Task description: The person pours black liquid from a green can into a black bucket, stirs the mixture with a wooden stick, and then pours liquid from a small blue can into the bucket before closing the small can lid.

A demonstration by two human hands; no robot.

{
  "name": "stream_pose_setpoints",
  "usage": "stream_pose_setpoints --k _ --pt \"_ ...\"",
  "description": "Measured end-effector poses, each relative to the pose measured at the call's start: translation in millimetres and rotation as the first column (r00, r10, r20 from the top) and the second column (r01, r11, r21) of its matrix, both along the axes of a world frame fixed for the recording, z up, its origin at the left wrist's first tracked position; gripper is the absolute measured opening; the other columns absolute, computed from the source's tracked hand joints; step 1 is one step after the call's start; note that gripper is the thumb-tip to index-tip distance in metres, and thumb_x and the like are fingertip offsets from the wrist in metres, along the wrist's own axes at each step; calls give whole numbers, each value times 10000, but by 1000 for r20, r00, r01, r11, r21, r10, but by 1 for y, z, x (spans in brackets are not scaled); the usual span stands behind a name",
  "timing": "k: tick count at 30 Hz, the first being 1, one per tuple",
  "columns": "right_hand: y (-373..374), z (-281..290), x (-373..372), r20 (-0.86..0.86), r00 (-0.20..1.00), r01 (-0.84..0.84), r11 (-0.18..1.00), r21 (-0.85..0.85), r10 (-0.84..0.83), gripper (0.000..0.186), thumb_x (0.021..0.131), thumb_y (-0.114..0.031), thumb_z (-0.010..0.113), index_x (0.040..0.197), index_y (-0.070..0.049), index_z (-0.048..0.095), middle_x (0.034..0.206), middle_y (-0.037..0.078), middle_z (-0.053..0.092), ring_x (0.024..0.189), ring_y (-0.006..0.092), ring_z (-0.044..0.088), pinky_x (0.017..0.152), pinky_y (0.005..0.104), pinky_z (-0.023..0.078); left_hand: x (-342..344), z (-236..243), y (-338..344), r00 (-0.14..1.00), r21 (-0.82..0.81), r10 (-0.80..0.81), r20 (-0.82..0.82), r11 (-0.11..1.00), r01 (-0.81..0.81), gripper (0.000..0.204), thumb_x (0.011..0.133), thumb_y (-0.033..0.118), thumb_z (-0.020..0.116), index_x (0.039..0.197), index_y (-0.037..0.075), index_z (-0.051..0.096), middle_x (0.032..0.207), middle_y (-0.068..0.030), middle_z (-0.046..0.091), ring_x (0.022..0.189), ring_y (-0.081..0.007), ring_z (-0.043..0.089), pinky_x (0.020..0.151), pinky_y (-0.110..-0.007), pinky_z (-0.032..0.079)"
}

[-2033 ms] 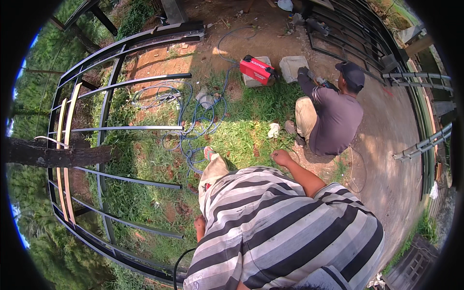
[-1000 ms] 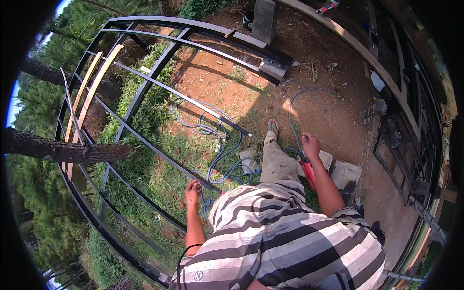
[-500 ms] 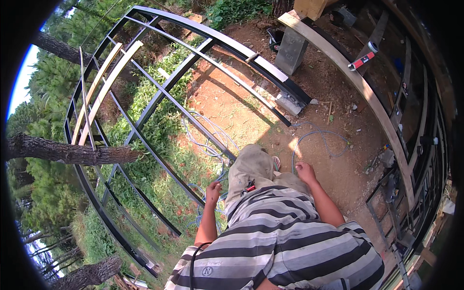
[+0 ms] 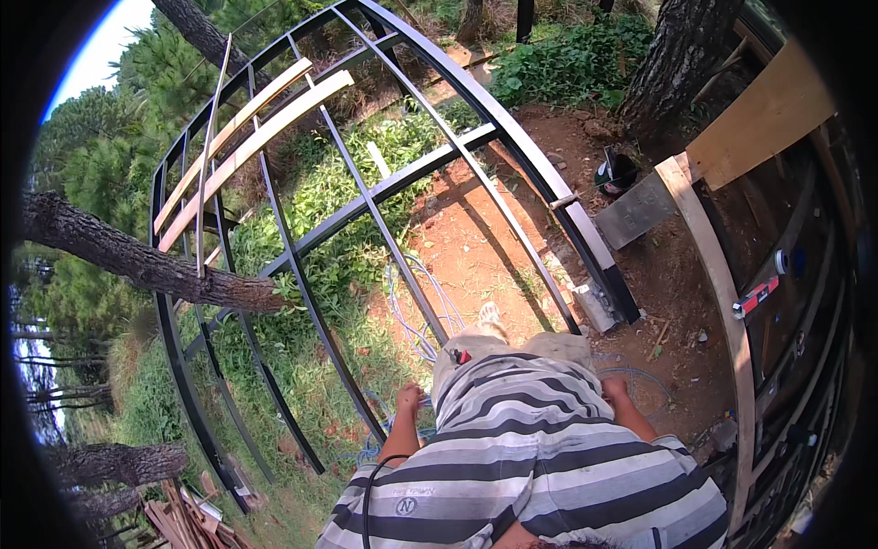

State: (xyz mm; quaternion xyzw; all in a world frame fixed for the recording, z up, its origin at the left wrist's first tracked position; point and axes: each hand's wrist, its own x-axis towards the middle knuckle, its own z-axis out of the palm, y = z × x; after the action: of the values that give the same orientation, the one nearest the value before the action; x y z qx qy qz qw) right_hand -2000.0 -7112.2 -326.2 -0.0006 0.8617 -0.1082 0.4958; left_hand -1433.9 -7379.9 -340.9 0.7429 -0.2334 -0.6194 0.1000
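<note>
My left hand (image 4: pixel 409 397) hangs beside my left thigh, fingers curled in and small in the view; I cannot make out whether anything is in them. My right hand (image 4: pixel 615 388) is low by my right thigh, its fingers mostly hidden behind my body. A red-and-black item (image 4: pixel 459 356) sits at my trousers. In front of me and to the left stands a large dark metal frame (image 4: pixel 412 175) of beams and crossbars. Blue cables (image 4: pixel 437 291) lie loosely on the dirt and grass under its bar ends, near my foot (image 4: pixel 490 316).
Light planks (image 4: pixel 256 146) lie across the frame beside a leaning tree trunk (image 4: pixel 137 252). To the right are a concrete post (image 4: pixel 631 210), dark bucket (image 4: pixel 615 174), long timber (image 4: pixel 709 247) with a red tubular item (image 4: pixel 754 298) nearby, plywood (image 4: pixel 750 110) and another tree (image 4: pixel 681 64).
The view has swung up and left toward the frame and trees. The seated co-worker and red machine have left view. Both my hands have dropped lower beside my thighs.
</note>
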Motion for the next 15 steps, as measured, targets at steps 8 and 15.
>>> stream_pose_setpoints --k 8,15 --pt "-270 107 -65 -498 852 -401 813 -421 162 267 891 -159 598 1102 -37 707 1024 180 729 953 302 708 870 394 536 -140 60 -213 979 -283 -189 -77 946 160 258 984 187 524 1207 87 604 972 -47 664 828 -154 645 703 -329 534" --pt "-349 97 -125 -534 845 -368 690 -623 -31 277 897 -101 592 1147 -21 682 1013 168 732 956 282 711 870 377 535 -176 7 -285 992 -120 -121 38 985 125 203 988 196 511 1147 99 594 903 -52 670 746 -166 637 616 -352 501"
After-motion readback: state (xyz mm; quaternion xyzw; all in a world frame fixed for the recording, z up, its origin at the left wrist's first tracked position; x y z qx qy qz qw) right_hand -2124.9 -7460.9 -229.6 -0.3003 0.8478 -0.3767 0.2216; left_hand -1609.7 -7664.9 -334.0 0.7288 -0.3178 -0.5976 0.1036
